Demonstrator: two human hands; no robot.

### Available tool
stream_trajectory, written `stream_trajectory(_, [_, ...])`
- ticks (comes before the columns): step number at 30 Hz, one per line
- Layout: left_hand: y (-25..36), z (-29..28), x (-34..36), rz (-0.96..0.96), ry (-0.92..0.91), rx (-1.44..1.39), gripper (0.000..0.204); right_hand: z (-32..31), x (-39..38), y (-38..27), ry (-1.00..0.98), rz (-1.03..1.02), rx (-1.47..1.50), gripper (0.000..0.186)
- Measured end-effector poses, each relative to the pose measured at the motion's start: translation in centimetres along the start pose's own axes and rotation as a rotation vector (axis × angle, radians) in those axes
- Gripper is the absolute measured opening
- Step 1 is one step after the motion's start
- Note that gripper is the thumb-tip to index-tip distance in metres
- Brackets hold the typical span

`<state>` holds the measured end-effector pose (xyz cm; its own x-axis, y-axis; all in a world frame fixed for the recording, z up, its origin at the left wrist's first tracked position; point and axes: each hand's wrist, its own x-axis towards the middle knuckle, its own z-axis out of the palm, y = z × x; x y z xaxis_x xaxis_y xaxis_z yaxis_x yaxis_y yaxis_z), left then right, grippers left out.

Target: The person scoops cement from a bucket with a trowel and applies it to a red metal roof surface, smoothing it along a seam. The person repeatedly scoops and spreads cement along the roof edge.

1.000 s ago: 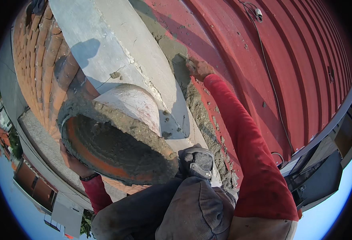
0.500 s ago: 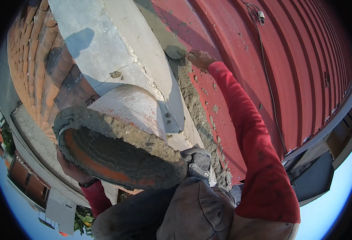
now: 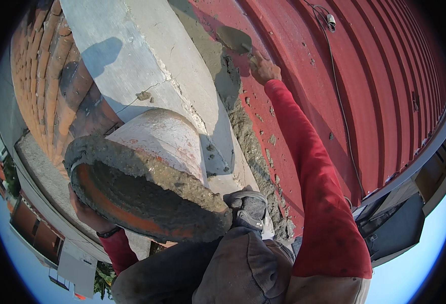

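Observation:
My left hand [image 3: 88, 213] grips the lower left side of a mortar-crusted bucket [image 3: 152, 162], tilted with its wide mouth toward me. Wet grey mortar lines its inside, with a band of orange showing; a pale tapered body runs back from the rim onto the wall. My right hand [image 3: 265, 68] is closed round the handle of a trowel [image 3: 234, 39], its blade pointing left, away from my fingers. Beneath and beside the blade, a strip of grey mortar [image 3: 227, 83] fills the joint between the pale wall and the red roof.
The red ribbed metal roof [image 3: 329, 91] spreads to the right, with a thin cable [image 3: 337, 86] across it. A pale concrete wall [image 3: 137, 55] runs up the middle; clay tiles [image 3: 50, 86] lie left. My sandalled foot [image 3: 248, 207] stands near rough mortar at the wall's base.
My right hand and the trowel have moved up and away, so the blade now sits farther along the joint. The bucket has shifted slightly left and down.

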<state>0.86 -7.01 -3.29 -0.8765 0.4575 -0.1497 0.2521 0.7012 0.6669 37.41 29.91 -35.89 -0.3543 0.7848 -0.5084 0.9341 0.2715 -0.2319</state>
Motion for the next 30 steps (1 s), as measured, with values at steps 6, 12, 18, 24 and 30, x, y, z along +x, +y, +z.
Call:
stream_trajectory(6, [0.9, -1.3, 0.3, -0.003, -0.017, 0.155, 0.044, 2.1, 4.0, -2.0, -0.03, -0.129, 0.129, 0.044])
stream_trajectory(12, [0.7, -1.1, 0.1, -0.018, -0.013, -0.02, 0.043, 0.6, -3.7, -0.8, -0.104, -0.125, 0.219, 0.038])
stream_trajectory(18, [0.5, -1.1, 0.0, -0.129, 0.046, -0.287, 0.043, -3.6, -10.7, -5.4, -0.006, -0.107, 0.126, 0.039])
stream_trajectory(24, [0.3, 0.9, -0.1, 0.023, 0.009, 0.085, 0.042, -0.5, 0.5, -2.2, 0.081, -0.077, 0.321, 0.04])
stream_trajectory(30, [-0.9, -1.9, 0.6, 0.02, 0.003, 0.111, 0.043, -2.9, 8.0, -7.9, -0.387, 0.031, 0.455, 0.046])
